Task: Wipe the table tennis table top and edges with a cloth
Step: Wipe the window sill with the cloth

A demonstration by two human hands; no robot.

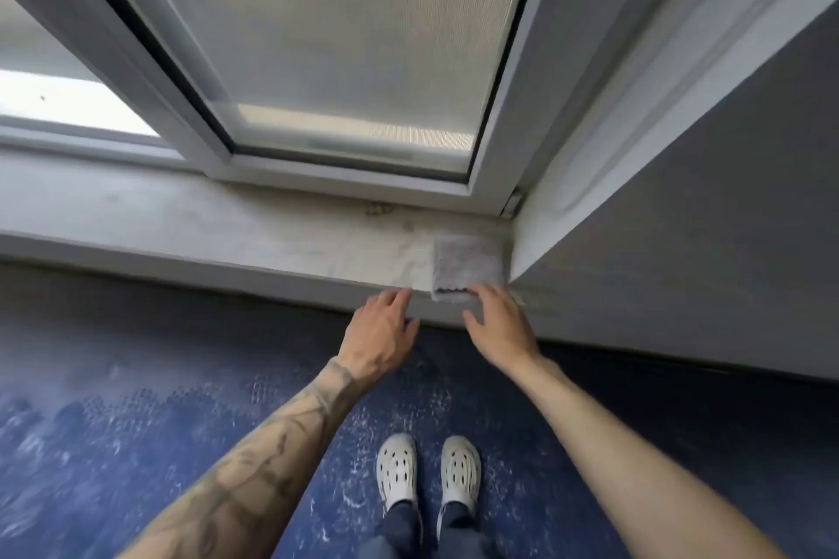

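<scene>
Head view looks down at a pale windowsill (227, 222) below a white window frame (345, 170). A folded grey cloth (467, 266) lies flat on the sill at its right end, just beside the side wall (726, 241), with its near edge slightly over the sill's front lip. The right hand (499, 327) reaches forward with its fingers spread and fairly straight, the tips touching the cloth's near edge and nothing clasped. The left hand (381, 334) is just left of the cloth, fingers straight and apart, tips on the sill's front edge. Dark tattoo marks run along the left forearm, too blurred to read. Pale perforated shoes (397, 472) stand on a scuffed blue floor (136, 422).
</scene>
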